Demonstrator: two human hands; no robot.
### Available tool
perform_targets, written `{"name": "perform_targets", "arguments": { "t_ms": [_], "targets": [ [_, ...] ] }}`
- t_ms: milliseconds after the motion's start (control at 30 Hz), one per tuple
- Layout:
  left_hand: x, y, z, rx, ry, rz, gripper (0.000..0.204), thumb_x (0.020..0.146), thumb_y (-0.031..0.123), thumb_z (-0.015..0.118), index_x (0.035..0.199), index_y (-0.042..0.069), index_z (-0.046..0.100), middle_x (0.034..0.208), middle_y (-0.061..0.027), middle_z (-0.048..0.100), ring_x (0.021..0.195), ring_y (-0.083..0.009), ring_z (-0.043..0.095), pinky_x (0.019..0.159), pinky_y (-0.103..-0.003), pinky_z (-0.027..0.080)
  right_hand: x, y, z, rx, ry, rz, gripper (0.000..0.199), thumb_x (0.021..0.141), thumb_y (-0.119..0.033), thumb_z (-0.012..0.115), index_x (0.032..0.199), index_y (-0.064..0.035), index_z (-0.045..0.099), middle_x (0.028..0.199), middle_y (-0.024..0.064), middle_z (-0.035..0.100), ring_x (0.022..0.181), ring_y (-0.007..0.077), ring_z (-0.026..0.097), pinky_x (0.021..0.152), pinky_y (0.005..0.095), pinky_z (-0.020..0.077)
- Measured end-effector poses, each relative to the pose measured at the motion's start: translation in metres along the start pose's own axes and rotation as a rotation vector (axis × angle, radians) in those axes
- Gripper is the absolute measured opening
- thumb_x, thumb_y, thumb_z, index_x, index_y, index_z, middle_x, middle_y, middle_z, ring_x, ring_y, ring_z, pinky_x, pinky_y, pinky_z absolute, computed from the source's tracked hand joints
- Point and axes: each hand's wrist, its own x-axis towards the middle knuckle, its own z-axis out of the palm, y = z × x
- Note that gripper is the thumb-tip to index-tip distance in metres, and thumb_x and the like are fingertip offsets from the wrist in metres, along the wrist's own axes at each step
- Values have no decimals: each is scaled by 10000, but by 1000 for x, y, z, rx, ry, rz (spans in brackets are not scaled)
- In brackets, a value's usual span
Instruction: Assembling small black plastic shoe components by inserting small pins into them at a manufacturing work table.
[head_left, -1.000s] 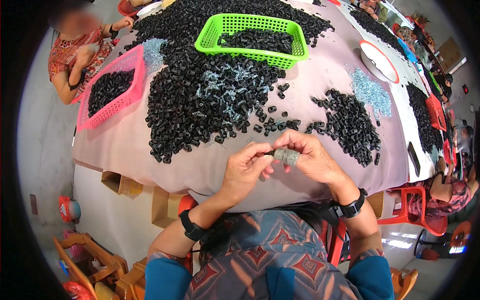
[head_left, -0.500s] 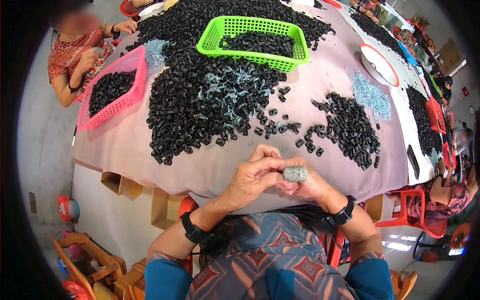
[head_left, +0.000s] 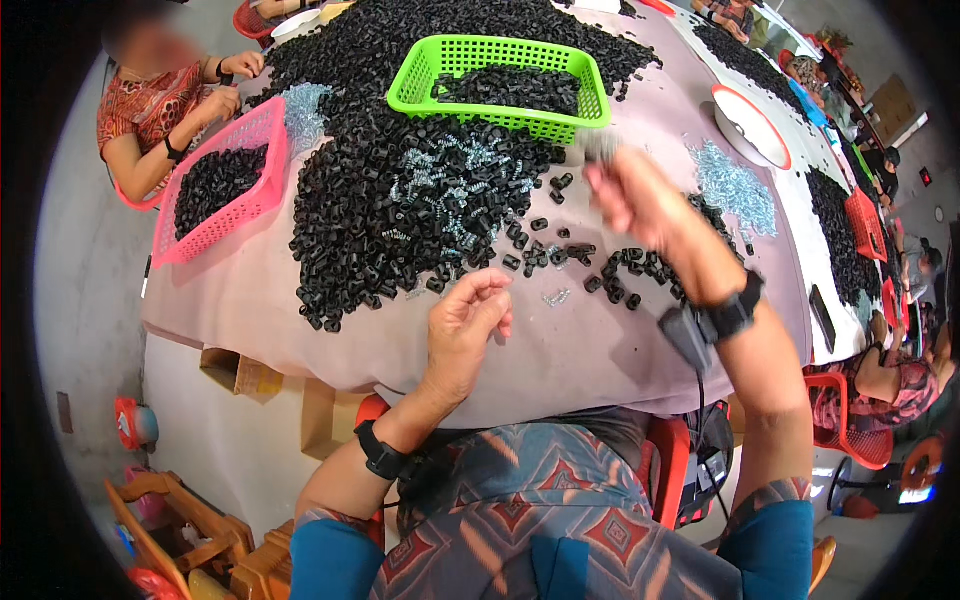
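My left hand is over the near part of the table, its fingers curled and pressed together in front of the black pile. Whatever they may pinch is hidden. My right hand is stretched out near the right front corner of the green basket and is smeared by motion. At its tip is a rough grey short cylinder; I cannot tell whether it is held or wrapped round a finger. Small black plastic parts form a big pile, with metal springs scattered on top. More black parts lie inside the green basket.
A pink basket of black parts stands at the left, near a seated person. Springs are heaped at the right, below a white bowl with a red rim. A dark phone-like slab lies at the right edge.
My hands, which were together near the table's front edge, have parted. The right has swung up and away toward the green basket; the left has moved slightly up and left.
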Motion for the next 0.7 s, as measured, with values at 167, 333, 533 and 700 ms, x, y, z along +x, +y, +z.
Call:
{"name": "perform_targets", "arguments": {
  "t_ms": [167,333,533,700],
  "targets": [
    [-1,-6,4,107,-43,-18,161,886,54,569,1038,6,589,819,-20,577,680,-60,533,585,-205,461,35,-43,-38,253,-91,-172,602,800,-656,548,820,-55,520,491,-67,303,393,53,309,337,207,211],
    [-3,-5,4,114,-43,-29,156,882,62,585,1030,13,598,828,-11,583,686,-51,534,594,-198,463,14,25,-29,-732,112,-354,205,878,-206,552,812,-21,608,598,-34,469,546,61,464,465,226,388],
    [-3,-10,4,216,-65,-2,149,879,60,589,1022,17,602,811,1,570,674,-45,516,579,-191,439,-20,60,-21,-984,-57,-733,251,641,50,597,884,-12,616,841,110,601,796,258,586,710,339,486],
    [-7,-11,6,295,-101,51,152,872,38,588,1019,0,599,808,8,532,658,-42,482,577,-182,402,-16,79,-14,-1260,-48,-827,318,594,16,630,904,-48,606,852,94,538,889,305,526,752,379,474]
  ]
}}
